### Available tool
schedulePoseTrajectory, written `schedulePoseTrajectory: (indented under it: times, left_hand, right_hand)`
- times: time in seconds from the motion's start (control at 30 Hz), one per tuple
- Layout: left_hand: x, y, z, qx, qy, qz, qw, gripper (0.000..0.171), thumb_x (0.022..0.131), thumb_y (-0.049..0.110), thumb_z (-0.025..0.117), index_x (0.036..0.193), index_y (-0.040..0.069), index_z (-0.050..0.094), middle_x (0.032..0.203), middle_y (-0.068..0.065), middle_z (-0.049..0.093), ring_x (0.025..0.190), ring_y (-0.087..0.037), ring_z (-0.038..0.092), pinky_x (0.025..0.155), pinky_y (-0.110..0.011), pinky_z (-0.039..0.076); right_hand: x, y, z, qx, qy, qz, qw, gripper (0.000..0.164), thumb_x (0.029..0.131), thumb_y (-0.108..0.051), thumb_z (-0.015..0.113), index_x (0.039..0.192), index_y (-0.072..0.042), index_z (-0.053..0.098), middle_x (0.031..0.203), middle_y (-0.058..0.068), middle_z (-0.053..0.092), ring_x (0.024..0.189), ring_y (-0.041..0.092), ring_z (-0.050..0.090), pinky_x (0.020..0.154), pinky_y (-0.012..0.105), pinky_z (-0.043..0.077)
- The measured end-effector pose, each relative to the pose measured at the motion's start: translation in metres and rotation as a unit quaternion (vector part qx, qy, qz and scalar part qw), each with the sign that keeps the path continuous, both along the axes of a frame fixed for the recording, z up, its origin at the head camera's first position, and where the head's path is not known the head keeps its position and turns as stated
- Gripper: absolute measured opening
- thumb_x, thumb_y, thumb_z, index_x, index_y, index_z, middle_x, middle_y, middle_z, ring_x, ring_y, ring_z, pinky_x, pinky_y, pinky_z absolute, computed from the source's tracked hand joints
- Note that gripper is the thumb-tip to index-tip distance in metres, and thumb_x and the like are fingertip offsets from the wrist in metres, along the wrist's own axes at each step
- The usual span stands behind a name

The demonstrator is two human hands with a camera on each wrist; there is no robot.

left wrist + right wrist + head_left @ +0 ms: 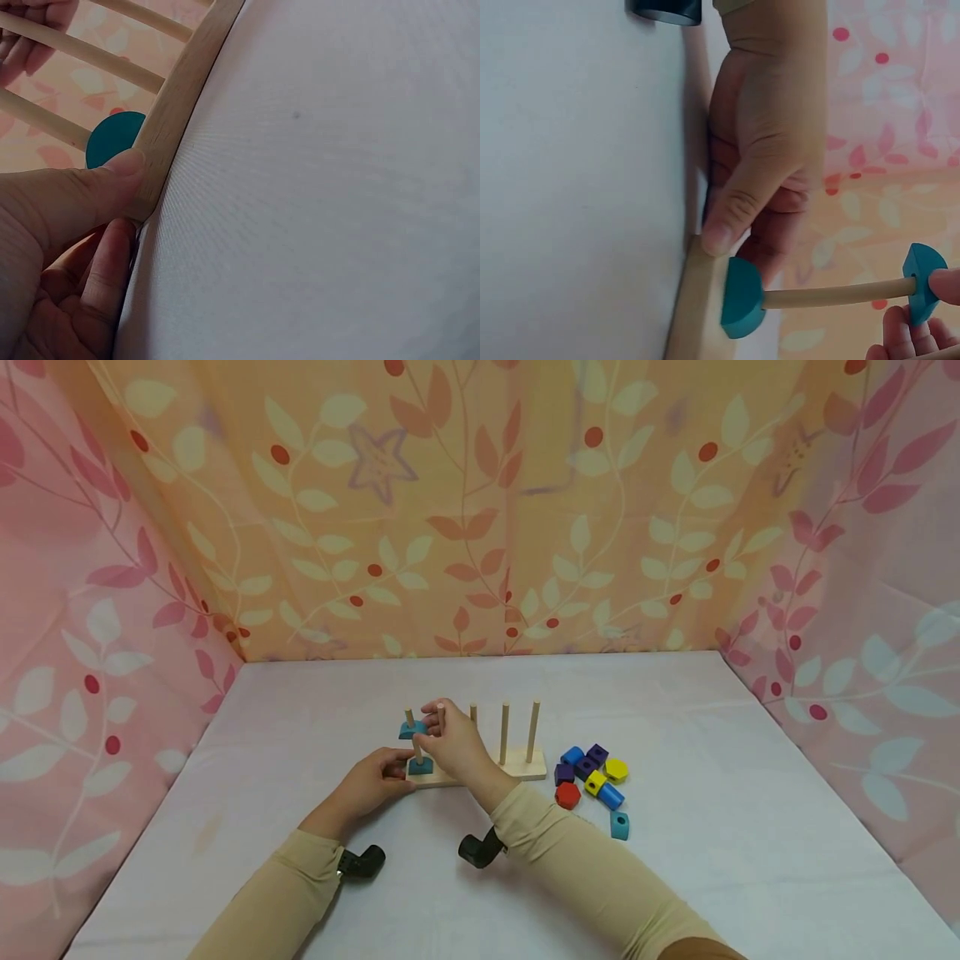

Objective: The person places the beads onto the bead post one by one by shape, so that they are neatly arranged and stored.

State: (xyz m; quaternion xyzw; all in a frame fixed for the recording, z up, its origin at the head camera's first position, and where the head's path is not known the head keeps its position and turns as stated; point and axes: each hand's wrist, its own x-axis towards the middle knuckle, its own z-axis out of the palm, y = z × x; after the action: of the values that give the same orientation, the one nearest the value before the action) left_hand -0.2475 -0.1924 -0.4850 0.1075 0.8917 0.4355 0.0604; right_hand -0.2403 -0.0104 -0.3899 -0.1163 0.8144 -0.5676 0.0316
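Note:
A pale wooden stand [517, 766] with several upright pegs lies on the table. My left hand [372, 785] grips the stand's left end, thumb on the wood in the left wrist view. At the foot of the leftmost peg sits a teal half-round block [742, 298]. My right hand [459, 745] pinches a second teal half-round block [922, 281] between thumb and fingers near the top of that same peg, whose tip [408, 713] shows above the block. The right hand and forearm cover part of the stand and the middle pegs' lower ends.
To the right of the stand lies a loose group of blocks: purple cubes [564, 774], blue pieces [611, 797], yellow pieces [616, 770], a red hexagon [567, 795] and a teal block [619, 825]. Patterned curtains [480, 568] stand behind and beside the white table [675, 718].

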Motion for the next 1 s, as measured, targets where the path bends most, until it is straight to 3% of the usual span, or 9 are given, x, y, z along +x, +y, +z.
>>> schedulePoseTrajectory:
  times: [0.17,0.5,0.8,1.0]
  left_hand:
    - [0.001,-0.001,-0.001,0.000,0.000,-0.002,1.0000,0.051,0.076,0.019,0.075,0.123,0.013,0.057,0.107,-0.003,0.056,0.088,-0.016,0.054,0.076,-0.030,0.043]
    - [0.002,-0.001,0.001,0.013,0.002,-0.007,0.9999,0.048,0.076,0.018,0.075,0.119,0.008,0.058,0.109,-0.005,0.057,0.090,-0.016,0.055,0.077,-0.031,0.044]
    - [0.003,0.000,0.004,0.013,0.014,-0.017,0.9997,0.050,0.076,0.017,0.075,0.121,0.005,0.057,0.107,-0.006,0.057,0.086,-0.014,0.055,0.074,-0.030,0.044]
    - [0.002,-0.001,0.005,0.014,0.019,-0.019,0.9996,0.051,0.076,0.016,0.075,0.122,0.004,0.057,0.104,-0.006,0.057,0.086,-0.015,0.055,0.072,-0.029,0.044]
  right_hand:
    - [-0.001,-0.001,-0.013,0.014,-0.003,-0.016,1.000,0.021,0.084,-0.014,0.067,0.101,-0.010,0.055,0.097,0.003,0.061,0.094,0.015,0.059,0.080,0.028,0.047]
    - [0.000,0.000,-0.044,0.026,-0.005,-0.021,0.999,0.019,0.082,-0.009,0.068,0.097,-0.010,0.055,0.099,0.005,0.063,0.098,0.018,0.059,0.086,0.034,0.044]
    - [0.000,0.000,-0.058,0.044,0.000,-0.024,0.999,0.021,0.080,-0.006,0.068,0.096,-0.009,0.055,0.095,0.004,0.062,0.089,0.017,0.061,0.079,0.028,0.047]
    - [0.000,0.000,-0.058,0.040,0.005,-0.025,0.999,0.022,0.079,-0.003,0.069,0.095,-0.008,0.054,0.094,0.004,0.062,0.088,0.016,0.061,0.078,0.026,0.048]
